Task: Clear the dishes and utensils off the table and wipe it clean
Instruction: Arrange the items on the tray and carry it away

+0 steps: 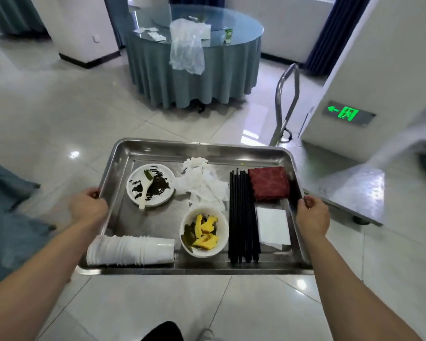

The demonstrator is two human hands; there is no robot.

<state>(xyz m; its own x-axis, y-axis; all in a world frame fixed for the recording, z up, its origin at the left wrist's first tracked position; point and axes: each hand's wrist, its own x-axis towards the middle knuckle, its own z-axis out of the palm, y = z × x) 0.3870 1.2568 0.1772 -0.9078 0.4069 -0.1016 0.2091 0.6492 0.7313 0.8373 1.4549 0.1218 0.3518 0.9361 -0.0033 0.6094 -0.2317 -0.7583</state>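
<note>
**Loaded tray in transit — table part-cleared**

Carrier: a steel tray [202,147], held level above the tiled floor. The person's left hand [88,205] grips its left edge, the right hand [312,215] its right edge, fingers of both curled over the rim.

Contents, by position on the tray:
- Far-left: a white plate [135,193] smeared dark, with a white spoon [146,190] lying on it.
- Far middle: crumpled napkins [203,185].
- Far-right corner: a red patterned packet [268,183]; nearer than it, a flat white napkin [273,226].
- Right of middle: a bundle of black chopsticks [242,217], lying from far edge to near edge.
- Near middle: a white bowl [204,231] with yellow and green scraps.
- Near-left corner: a stack of white cups [130,249] on its side.

Outstanding: the round table [194,67] stands well beyond the tray, carrying a clear plastic bag [187,45], scraps of paper [153,33] and a small green carton [228,35]. Judged status — dishes and utensils mostly gathered; remaining litter and the wiping are not yet done.
</note>
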